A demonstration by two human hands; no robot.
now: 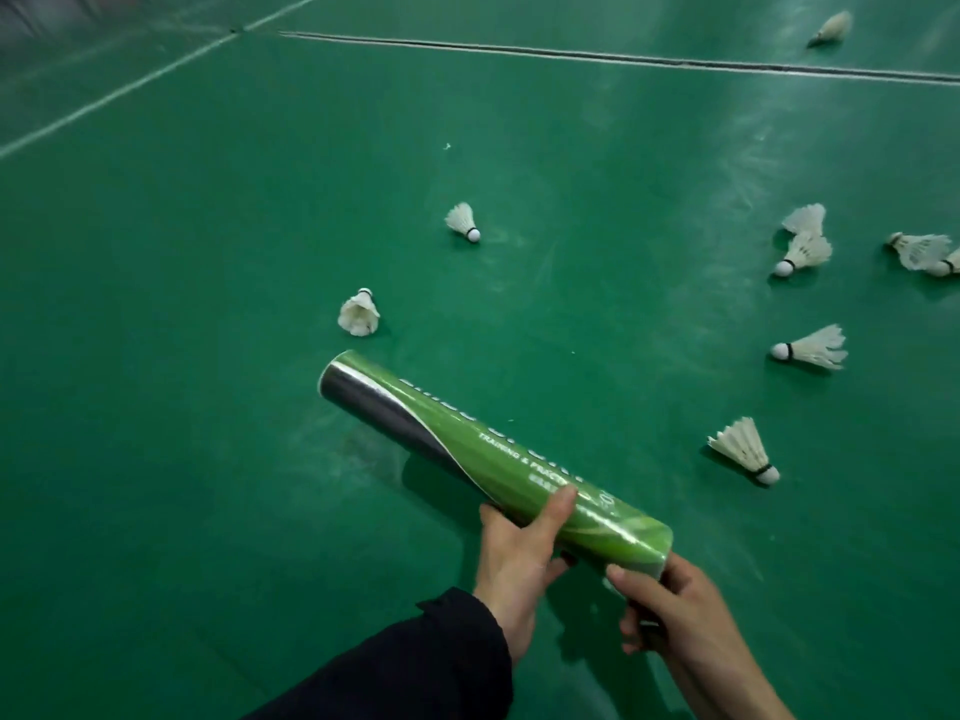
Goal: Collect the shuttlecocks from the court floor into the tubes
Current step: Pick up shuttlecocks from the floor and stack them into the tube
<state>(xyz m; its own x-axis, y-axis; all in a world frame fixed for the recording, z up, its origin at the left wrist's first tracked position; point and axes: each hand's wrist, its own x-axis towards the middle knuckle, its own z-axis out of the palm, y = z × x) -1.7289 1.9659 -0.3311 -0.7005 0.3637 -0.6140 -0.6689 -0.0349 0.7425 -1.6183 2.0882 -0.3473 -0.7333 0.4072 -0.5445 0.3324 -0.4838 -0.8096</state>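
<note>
Dim light; floor glare; blurred edges

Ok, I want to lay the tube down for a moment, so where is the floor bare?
Bare floor lies left of the tube, out to the white line. Another open strip runs between the lone shuttlecock and the right-hand cluster. The right side is crowded with shuttlecocks.

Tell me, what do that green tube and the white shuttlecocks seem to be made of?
The tube, held by the left hand and right hand, looks like cardboard under a glossy printed wrap: light glints along it. The shuttlecocks, such as the nearest one, seem feathered, with separate ribbed vanes and a rounded white base, perhaps cork; I cannot be sure.
</note>
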